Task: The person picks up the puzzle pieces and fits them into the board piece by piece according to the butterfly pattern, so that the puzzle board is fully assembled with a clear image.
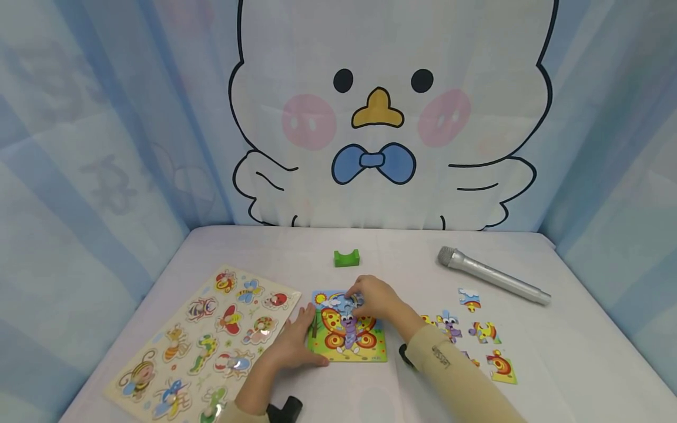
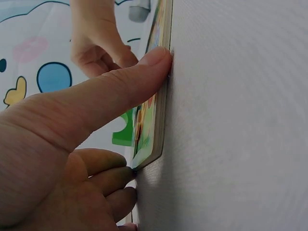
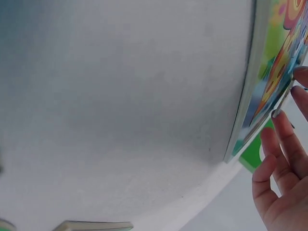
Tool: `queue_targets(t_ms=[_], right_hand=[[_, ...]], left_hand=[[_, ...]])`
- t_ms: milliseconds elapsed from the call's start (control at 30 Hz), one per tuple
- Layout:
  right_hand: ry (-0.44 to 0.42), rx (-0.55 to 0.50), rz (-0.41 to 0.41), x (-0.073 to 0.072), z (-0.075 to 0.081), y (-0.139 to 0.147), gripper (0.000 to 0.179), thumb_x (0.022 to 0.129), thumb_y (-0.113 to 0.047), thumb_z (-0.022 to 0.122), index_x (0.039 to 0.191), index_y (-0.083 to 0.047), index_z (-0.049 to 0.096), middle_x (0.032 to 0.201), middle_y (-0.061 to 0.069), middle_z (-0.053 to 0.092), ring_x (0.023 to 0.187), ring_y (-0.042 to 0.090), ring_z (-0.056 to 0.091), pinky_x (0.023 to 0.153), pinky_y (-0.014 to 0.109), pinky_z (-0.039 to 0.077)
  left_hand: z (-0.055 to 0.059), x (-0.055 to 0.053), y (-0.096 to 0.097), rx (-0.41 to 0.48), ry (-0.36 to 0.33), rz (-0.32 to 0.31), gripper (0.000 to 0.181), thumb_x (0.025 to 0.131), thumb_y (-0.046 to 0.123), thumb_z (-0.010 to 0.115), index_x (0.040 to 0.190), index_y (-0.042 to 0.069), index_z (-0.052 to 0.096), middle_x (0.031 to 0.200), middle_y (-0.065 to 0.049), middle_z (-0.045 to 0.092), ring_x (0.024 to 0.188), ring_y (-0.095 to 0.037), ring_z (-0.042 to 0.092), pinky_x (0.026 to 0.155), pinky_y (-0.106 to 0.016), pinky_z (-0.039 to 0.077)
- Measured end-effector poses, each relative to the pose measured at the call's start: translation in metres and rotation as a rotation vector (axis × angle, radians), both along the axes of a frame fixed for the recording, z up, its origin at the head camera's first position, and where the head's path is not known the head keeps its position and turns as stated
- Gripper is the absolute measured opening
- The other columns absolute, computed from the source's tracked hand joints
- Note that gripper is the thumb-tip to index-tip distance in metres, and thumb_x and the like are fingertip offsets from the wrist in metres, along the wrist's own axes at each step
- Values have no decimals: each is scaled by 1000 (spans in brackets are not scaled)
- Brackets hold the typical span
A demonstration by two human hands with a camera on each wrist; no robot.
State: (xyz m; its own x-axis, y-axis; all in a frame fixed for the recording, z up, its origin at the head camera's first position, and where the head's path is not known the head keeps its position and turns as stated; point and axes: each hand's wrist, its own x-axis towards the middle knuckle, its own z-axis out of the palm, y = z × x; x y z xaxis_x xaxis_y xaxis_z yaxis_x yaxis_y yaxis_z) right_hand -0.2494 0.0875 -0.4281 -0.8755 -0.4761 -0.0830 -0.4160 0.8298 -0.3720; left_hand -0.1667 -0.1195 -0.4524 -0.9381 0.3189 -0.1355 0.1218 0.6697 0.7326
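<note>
A square butterfly jigsaw puzzle (image 1: 349,341) lies on the table, its picture showing a purple-bodied butterfly with orange and yellow wings. My right hand (image 1: 374,298) is over its upper right part and pinches a thin puzzle piece (image 3: 284,102) by the edge, tilted against the board's surface. Most of that piece is hidden behind the fingers. At the board's lower left corner rests my left hand (image 1: 293,343), thumb (image 2: 139,70) stretched along the bottom edge and fingers touching the left edge. Several loose puzzle pieces (image 1: 485,332) lie to the right, some partly covered by the right sleeve.
A large insect-picture board (image 1: 238,341) lies at the left, close to the left hand. Behind the puzzle stands a small green block (image 1: 346,258) with a curved notch. A silver toy microphone (image 1: 494,275) lies at the back right. Patterned curtains (image 1: 106,176) enclose the table.
</note>
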Motion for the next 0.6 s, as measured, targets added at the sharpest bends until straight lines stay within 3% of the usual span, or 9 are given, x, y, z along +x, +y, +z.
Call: queue_targets(t_ms=[267, 600], right_hand=[[-12, 29, 6, 0, 4, -4, 30, 71, -27, 78, 100, -19, 72, 105, 3, 58, 96, 17, 54, 88, 36, 46], [25, 104, 17, 0, 8, -10, 30, 70, -29, 79, 98, -21, 73, 94, -2, 58, 87, 14, 53, 81, 33, 48]], left_hand=[[1, 0, 1, -8, -10, 1, 111, 60, 27, 84, 143, -4, 17, 148, -23, 17, 136, -38, 8, 109, -55, 3], [3, 1, 1, -8, -12, 10, 110, 60, 27, 84, 143, -4, 18, 148, -23, 17, 136, -38, 9, 109, -55, 3]])
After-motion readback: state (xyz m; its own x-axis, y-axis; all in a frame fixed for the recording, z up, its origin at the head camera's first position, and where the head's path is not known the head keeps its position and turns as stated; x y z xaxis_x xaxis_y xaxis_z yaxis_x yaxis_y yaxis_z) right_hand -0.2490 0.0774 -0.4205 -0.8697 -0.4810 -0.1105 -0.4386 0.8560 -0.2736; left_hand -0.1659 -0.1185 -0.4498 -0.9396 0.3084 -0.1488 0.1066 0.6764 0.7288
